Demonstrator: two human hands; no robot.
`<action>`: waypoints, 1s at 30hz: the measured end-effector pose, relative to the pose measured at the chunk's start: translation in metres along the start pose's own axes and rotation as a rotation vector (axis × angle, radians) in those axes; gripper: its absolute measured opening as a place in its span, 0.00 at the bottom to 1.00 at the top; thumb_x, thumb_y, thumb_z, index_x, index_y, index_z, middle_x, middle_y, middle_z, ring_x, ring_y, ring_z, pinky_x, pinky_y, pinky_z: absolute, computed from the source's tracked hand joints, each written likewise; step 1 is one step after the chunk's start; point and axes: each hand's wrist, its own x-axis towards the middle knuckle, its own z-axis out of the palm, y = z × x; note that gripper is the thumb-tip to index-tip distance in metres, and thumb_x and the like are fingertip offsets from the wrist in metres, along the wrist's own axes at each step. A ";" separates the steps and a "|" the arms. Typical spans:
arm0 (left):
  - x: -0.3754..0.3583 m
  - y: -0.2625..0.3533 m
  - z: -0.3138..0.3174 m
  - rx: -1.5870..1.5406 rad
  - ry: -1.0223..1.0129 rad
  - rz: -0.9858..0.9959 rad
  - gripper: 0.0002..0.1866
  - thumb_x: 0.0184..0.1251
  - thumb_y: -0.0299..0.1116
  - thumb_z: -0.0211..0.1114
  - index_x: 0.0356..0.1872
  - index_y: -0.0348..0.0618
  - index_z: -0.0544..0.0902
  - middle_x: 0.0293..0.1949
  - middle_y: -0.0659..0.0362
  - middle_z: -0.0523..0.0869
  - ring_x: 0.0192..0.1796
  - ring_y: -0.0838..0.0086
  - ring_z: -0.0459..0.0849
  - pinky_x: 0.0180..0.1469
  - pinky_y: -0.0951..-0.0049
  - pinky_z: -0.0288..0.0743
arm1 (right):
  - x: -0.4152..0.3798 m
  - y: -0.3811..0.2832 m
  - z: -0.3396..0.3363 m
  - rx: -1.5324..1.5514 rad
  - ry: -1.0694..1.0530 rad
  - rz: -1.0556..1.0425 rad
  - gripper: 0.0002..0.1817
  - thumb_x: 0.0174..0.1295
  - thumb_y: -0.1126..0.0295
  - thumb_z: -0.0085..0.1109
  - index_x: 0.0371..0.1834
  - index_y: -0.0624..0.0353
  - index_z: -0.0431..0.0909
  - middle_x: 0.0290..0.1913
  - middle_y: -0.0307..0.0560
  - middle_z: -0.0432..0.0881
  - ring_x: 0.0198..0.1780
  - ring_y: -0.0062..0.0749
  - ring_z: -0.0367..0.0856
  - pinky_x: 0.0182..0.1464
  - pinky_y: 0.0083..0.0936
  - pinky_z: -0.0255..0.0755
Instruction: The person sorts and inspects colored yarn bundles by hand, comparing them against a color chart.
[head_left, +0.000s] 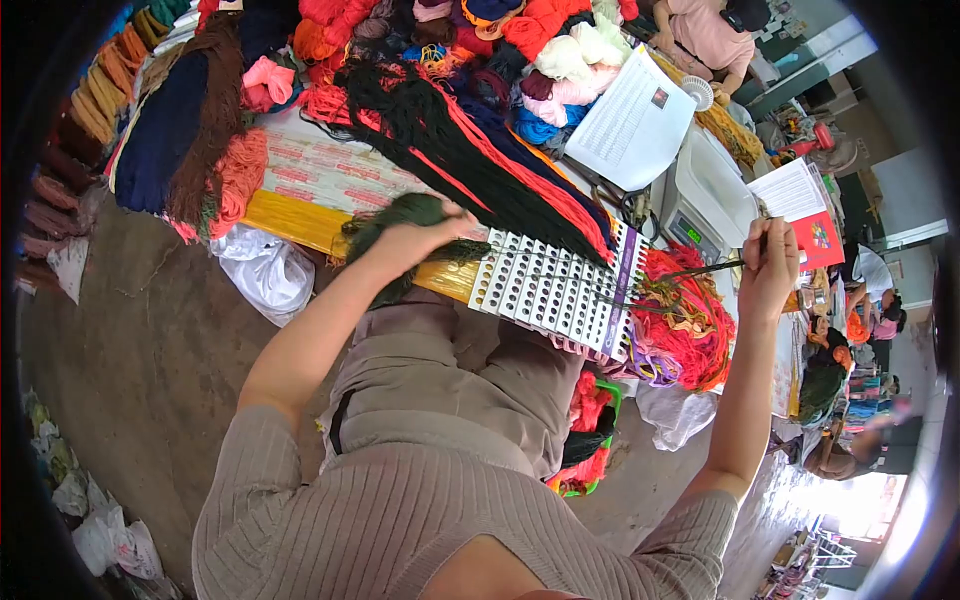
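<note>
My left hand (432, 238) is closed around a hank of dark green yarn (408, 212) at the table's front edge. Loose strands of it run to the right across white cards (545, 285) with rows of round holes. Off to the right, my raised right hand (770, 262) pinches the far end of the dark green strands. Just below those strands lies a tangled heap of red and multicoloured thread (688, 335). Long black yarn (470, 150) and coral yarn (560, 190) lie beyond the cards.
Balls of coloured yarn (540, 30) crowd the back. A printed sheet (632, 120), a digital scale (690, 232) and a red booklet (822, 238) stand right. Navy yarn (165, 135) hangs at left. A green basket (610, 395) stands below the table. Another person (705, 40) sits opposite.
</note>
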 end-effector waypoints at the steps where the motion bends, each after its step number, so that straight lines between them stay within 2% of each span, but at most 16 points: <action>1: 0.008 0.001 0.007 0.173 -0.158 -0.044 0.16 0.60 0.42 0.63 0.35 0.37 0.82 0.33 0.59 0.84 0.38 0.78 0.80 0.43 0.74 0.71 | -0.004 -0.002 0.005 -0.008 -0.016 0.000 0.13 0.70 0.65 0.44 0.30 0.60 0.70 0.27 0.39 0.74 0.18 0.13 0.55 0.21 0.12 0.48; 3: 0.006 -0.048 0.035 0.019 -0.066 -0.062 0.16 0.59 0.40 0.64 0.41 0.38 0.79 0.36 0.58 0.84 0.39 0.73 0.81 0.45 0.73 0.72 | -0.012 -0.006 0.008 -0.028 -0.029 -0.014 0.12 0.70 0.65 0.44 0.30 0.59 0.70 0.27 0.40 0.75 0.18 0.12 0.54 0.20 0.12 0.48; 8: 0.018 -0.052 0.046 0.558 -0.133 0.143 0.11 0.57 0.36 0.65 0.34 0.39 0.78 0.32 0.53 0.82 0.35 0.63 0.80 0.40 0.68 0.72 | -0.030 -0.009 0.014 -0.018 -0.041 0.009 0.12 0.70 0.65 0.45 0.31 0.59 0.70 0.27 0.40 0.75 0.17 0.11 0.53 0.20 0.11 0.46; 9: 0.019 -0.051 0.045 0.508 -0.087 0.145 0.11 0.59 0.36 0.63 0.32 0.38 0.78 0.29 0.55 0.81 0.33 0.67 0.79 0.38 0.69 0.71 | -0.032 -0.009 0.015 -0.020 -0.033 0.025 0.12 0.70 0.65 0.45 0.31 0.58 0.70 0.27 0.40 0.75 0.17 0.11 0.53 0.20 0.11 0.46; 11: 0.022 -0.063 0.040 -0.038 0.055 -0.004 0.09 0.59 0.34 0.63 0.30 0.38 0.78 0.25 0.61 0.79 0.31 0.74 0.78 0.37 0.72 0.70 | -0.033 -0.005 0.010 -0.025 0.003 0.039 0.12 0.70 0.64 0.45 0.30 0.58 0.70 0.27 0.39 0.74 0.17 0.11 0.54 0.19 0.11 0.46; 13: 0.013 0.011 0.019 -0.471 0.303 -0.300 0.05 0.58 0.31 0.66 0.29 0.47 0.78 0.23 0.70 0.75 0.23 0.87 0.69 0.24 0.81 0.60 | -0.033 0.003 0.000 -0.021 0.023 0.051 0.12 0.70 0.64 0.46 0.30 0.57 0.69 0.25 0.38 0.73 0.17 0.11 0.54 0.19 0.11 0.47; 14: 0.010 0.015 0.000 -0.667 0.355 -0.355 0.06 0.56 0.31 0.68 0.31 0.47 0.78 0.22 0.71 0.74 0.23 0.88 0.69 0.24 0.83 0.61 | -0.031 0.010 -0.005 -0.016 0.030 0.038 0.12 0.70 0.64 0.46 0.30 0.57 0.69 0.25 0.38 0.73 0.17 0.11 0.54 0.19 0.11 0.47; 15: 0.011 0.003 -0.018 -0.800 0.381 -0.312 0.07 0.56 0.31 0.69 0.28 0.49 0.76 0.18 0.73 0.68 0.16 0.90 0.61 0.18 0.85 0.50 | -0.030 0.018 -0.011 0.004 0.061 0.062 0.12 0.69 0.64 0.46 0.29 0.57 0.69 0.25 0.38 0.73 0.17 0.12 0.54 0.19 0.11 0.47; 16: 0.010 0.014 -0.033 -0.937 0.454 -0.289 0.07 0.57 0.30 0.68 0.28 0.49 0.76 0.15 0.73 0.63 0.15 0.89 0.57 0.16 0.84 0.46 | -0.029 0.028 -0.017 0.025 0.090 0.088 0.12 0.69 0.63 0.46 0.29 0.57 0.69 0.24 0.37 0.72 0.17 0.12 0.54 0.19 0.12 0.47; 19: -0.003 0.034 -0.081 -1.219 0.612 -0.181 0.20 0.68 0.35 0.57 0.16 0.52 0.61 0.12 0.71 0.54 0.13 0.83 0.48 0.20 0.80 0.48 | -0.023 0.068 -0.041 0.019 0.204 0.180 0.13 0.68 0.62 0.48 0.28 0.56 0.69 0.24 0.36 0.72 0.16 0.12 0.55 0.19 0.12 0.47; 22: -0.025 0.059 -0.118 -1.600 0.517 0.172 0.21 0.72 0.40 0.51 0.16 0.50 0.61 0.13 0.70 0.56 0.14 0.82 0.51 0.19 0.80 0.50 | -0.020 0.101 -0.063 -0.038 0.311 0.212 0.14 0.67 0.61 0.50 0.26 0.56 0.70 0.21 0.35 0.71 0.16 0.12 0.57 0.18 0.13 0.48; 24: -0.039 0.076 -0.139 -1.392 0.663 0.353 0.18 0.73 0.41 0.49 0.21 0.47 0.67 0.14 0.71 0.56 0.14 0.85 0.52 0.19 0.81 0.49 | -0.015 0.130 -0.090 -0.094 0.450 0.187 0.15 0.66 0.61 0.52 0.24 0.57 0.70 0.20 0.35 0.70 0.16 0.13 0.58 0.18 0.14 0.50; 26: -0.057 0.084 -0.169 -1.273 0.576 0.501 0.13 0.73 0.42 0.48 0.35 0.44 0.74 0.15 0.73 0.57 0.14 0.88 0.52 0.18 0.84 0.47 | -0.009 0.141 -0.122 -0.039 0.568 0.217 0.15 0.65 0.63 0.52 0.21 0.57 0.69 0.19 0.35 0.69 0.15 0.14 0.58 0.17 0.15 0.49; 28: -0.064 0.094 -0.193 -1.174 0.684 0.546 0.12 0.73 0.40 0.48 0.44 0.45 0.76 0.15 0.72 0.56 0.14 0.88 0.52 0.18 0.85 0.48 | -0.003 0.134 -0.144 -0.026 0.662 0.186 0.15 0.64 0.64 0.53 0.20 0.57 0.69 0.18 0.34 0.67 0.14 0.14 0.57 0.16 0.15 0.48; 29: -0.066 0.102 -0.200 -1.097 0.884 0.446 0.15 0.74 0.36 0.48 0.56 0.46 0.73 0.15 0.72 0.56 0.14 0.89 0.52 0.17 0.86 0.48 | 0.001 0.132 -0.159 -0.044 0.632 0.126 0.16 0.65 0.63 0.52 0.20 0.56 0.69 0.16 0.33 0.65 0.14 0.14 0.56 0.16 0.15 0.46; 30: -0.068 0.110 -0.205 -0.915 0.912 0.419 0.16 0.74 0.35 0.47 0.59 0.46 0.72 0.15 0.72 0.56 0.14 0.89 0.52 0.17 0.86 0.48 | 0.005 0.128 -0.172 -0.101 0.643 0.075 0.16 0.65 0.63 0.52 0.20 0.56 0.69 0.16 0.33 0.65 0.14 0.14 0.57 0.15 0.15 0.46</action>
